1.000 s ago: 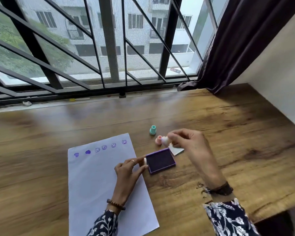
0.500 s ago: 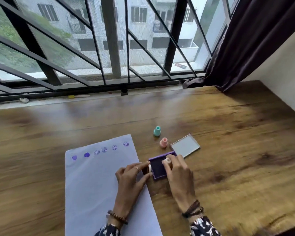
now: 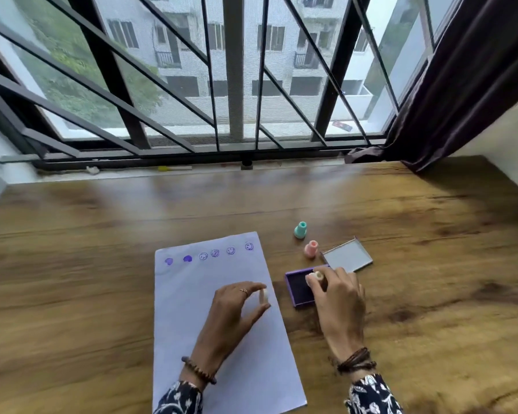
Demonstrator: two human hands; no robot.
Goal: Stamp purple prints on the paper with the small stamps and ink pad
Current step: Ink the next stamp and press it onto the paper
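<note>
Two hands at a wooden table (image 3: 72, 294) under a barred window (image 3: 234, 70), one stamp on the purple ink pad.

A white paper (image 3: 192, 309) lies left of centre, its top edge carrying a row of purple prints (image 3: 209, 254): two solid blobs, then four smiley faces. Above the paper's right edge, the left hand (image 3: 232, 312) pinches a small pale cap-like piece (image 3: 264, 295) between thumb and forefinger. Just right, the open ink pad (image 3: 299, 286) sits on the wood; the right hand (image 3: 338, 297) grips a cream stamp (image 3: 315, 276) standing on the ink. Beyond stand a teal stamp (image 3: 300, 230) and a pink stamp (image 3: 311, 249), beside the pad's lid (image 3: 347, 255). A dark curtain (image 3: 461, 85) hangs at far right.
</note>
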